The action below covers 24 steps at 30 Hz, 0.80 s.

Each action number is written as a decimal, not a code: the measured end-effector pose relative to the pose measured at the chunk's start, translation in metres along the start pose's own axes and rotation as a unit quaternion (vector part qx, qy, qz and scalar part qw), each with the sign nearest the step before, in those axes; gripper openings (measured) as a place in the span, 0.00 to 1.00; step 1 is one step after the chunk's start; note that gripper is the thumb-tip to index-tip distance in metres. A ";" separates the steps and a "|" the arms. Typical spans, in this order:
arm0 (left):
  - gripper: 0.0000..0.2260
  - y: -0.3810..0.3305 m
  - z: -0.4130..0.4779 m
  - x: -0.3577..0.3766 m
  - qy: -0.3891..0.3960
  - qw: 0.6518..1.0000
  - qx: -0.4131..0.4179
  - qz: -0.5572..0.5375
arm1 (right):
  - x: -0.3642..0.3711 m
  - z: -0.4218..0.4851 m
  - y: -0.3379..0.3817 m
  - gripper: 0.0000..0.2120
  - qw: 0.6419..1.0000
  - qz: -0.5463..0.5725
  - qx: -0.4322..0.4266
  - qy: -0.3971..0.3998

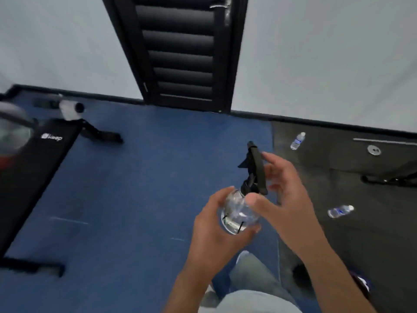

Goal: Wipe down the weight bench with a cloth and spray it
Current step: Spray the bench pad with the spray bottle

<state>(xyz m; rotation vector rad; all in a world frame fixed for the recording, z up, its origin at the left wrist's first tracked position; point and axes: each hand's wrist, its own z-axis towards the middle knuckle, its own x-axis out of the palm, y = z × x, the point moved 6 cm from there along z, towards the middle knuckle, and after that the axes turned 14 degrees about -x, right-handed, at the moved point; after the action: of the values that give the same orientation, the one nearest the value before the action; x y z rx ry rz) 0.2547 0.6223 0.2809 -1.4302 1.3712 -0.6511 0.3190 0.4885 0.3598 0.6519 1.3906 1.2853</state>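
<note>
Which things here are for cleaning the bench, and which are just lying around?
For the job:
spray bottle, gripped by the left hand
weight bench

Just lying about:
upright water bottle
water bottle on its side
</note>
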 end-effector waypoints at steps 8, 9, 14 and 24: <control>0.30 0.056 0.056 -0.115 -0.133 0.982 -0.112 -0.069 | 0.196 0.114 -0.030 0.08 0.979 0.065 0.101 0.164; 0.31 0.060 0.067 -0.129 -0.155 0.977 -0.124 -0.078 | 0.221 0.131 -0.036 0.04 0.974 0.080 0.117 0.177; 0.29 0.072 0.123 -0.207 -0.247 0.950 -0.168 -0.094 | 0.325 0.212 -0.028 0.06 0.944 0.104 0.131 0.285; 0.18 0.137 0.181 -0.378 -0.404 0.881 -0.236 -0.067 | 0.499 0.319 0.002 0.09 0.870 0.040 0.028 0.491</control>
<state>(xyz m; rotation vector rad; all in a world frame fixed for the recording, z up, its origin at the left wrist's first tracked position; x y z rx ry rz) 0.2816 1.0529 0.1901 -1.8920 0.7707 0.2458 0.4803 1.0476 0.2476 0.0337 2.2317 1.7501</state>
